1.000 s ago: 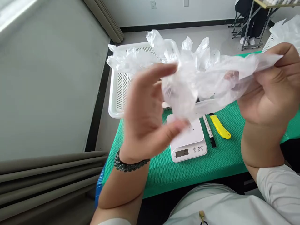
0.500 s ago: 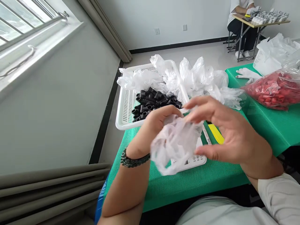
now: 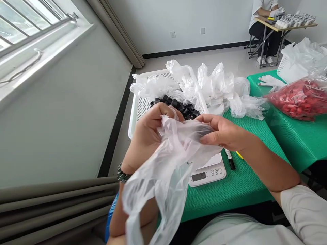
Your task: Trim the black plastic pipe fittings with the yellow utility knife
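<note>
A thin white plastic bag [image 3: 176, 146] is stretched between my two hands, its loose handles trailing down over my left forearm. My left hand [image 3: 150, 126] is closed on one side of it, with a strip looped near the fingers. On the other side, my right hand [image 3: 222, 132] pinches the bag between thumb and fingers; something dark shows faintly through the plastic there. Partly hidden below the bag lies a white digital scale [image 3: 209, 173]. Behind my hands, black pipe fittings [image 3: 186, 110] fill part of a white plastic basket [image 3: 139, 110].
Several tied plastic bags [image 3: 217, 85] lie beside the basket. A black marker [image 3: 230, 160] rests on the green tabletop [image 3: 255, 177]. To the right are a white glove [image 3: 272, 81] and a bag of red parts [image 3: 301, 98]. Another person [image 3: 265, 20] sits at a far table.
The bunched bag has been drawn out, with its handles now hanging down. My left hand has shifted left, and my right hand has gone from spread fingers to pinching the bag.
</note>
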### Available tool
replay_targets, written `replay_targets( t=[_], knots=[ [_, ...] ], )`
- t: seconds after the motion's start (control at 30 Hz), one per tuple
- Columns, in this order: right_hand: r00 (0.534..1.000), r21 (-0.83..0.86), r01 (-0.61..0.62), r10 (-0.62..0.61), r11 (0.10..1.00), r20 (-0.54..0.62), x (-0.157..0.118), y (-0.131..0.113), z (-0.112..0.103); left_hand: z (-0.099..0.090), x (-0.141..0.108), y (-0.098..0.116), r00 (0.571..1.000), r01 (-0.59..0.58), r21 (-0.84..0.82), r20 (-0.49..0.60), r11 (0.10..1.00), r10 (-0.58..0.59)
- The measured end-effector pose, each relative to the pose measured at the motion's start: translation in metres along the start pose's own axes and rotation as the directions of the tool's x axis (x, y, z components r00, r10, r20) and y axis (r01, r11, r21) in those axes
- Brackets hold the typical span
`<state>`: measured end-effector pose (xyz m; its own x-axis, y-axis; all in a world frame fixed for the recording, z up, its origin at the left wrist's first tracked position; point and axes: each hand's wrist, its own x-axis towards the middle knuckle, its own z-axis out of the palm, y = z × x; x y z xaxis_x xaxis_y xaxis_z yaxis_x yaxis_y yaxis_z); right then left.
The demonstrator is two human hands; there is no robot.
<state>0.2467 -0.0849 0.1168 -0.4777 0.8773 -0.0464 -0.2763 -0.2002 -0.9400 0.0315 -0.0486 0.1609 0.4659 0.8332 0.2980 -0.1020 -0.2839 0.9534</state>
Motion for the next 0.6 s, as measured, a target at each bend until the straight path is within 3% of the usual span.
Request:
replay_targets(
  t=[0.13, 0.23, 0.33, 0.4, 0.47, 0.53, 0.6],
  knots=[
    [0.978, -0.187, 0.135, -0.161, 0.973, -0.135, -0.008, -0.007, 0.001, -0.002, 0.001, 0.000, 0.998, -0.051, 0.092, -0.042, 0.994, 0.055],
    [0.935, -0.443, 0.240, -0.329, 0.864, -0.134, -0.019, -0.014, 0.005, -0.007, 0.005, -0.007, 0.999, -0.008, 0.050, -0.038, 0.999, 0.009],
    [0.815, -0.742, 0.335, -0.574, 0.582, -0.083, -0.031, -0.020, 0.010, -0.007, 0.008, -0.011, 0.998, 0.047, -0.019, -0.035, 0.999, -0.048],
    [0.708, -0.883, 0.323, -0.706, 0.341, -0.014, -0.035, -0.022, 0.012, -0.004, 0.011, -0.011, 0.994, 0.109, -0.100, -0.011, 0.989, -0.110],
    [0.637, -0.946, 0.290, -0.767, 0.148, 0.075, -0.035, -0.022, 0.012, -0.001, 0.014, -0.011, 0.982, 0.186, -0.224, 0.008, 0.957, -0.189],
    [0.625, -0.963, 0.267, -0.767, 0.034, 0.146, -0.031, -0.022, 0.010, 0.000, 0.017, -0.011, 0.962, 0.264, -0.337, 0.019, 0.904, -0.273],
    [0.649, -0.966, 0.258, -0.740, -0.008, 0.179, -0.027, -0.021, 0.008, 0.000, 0.019, -0.011, 0.937, 0.332, -0.378, 0.027, 0.864, -0.348]
  ],
)
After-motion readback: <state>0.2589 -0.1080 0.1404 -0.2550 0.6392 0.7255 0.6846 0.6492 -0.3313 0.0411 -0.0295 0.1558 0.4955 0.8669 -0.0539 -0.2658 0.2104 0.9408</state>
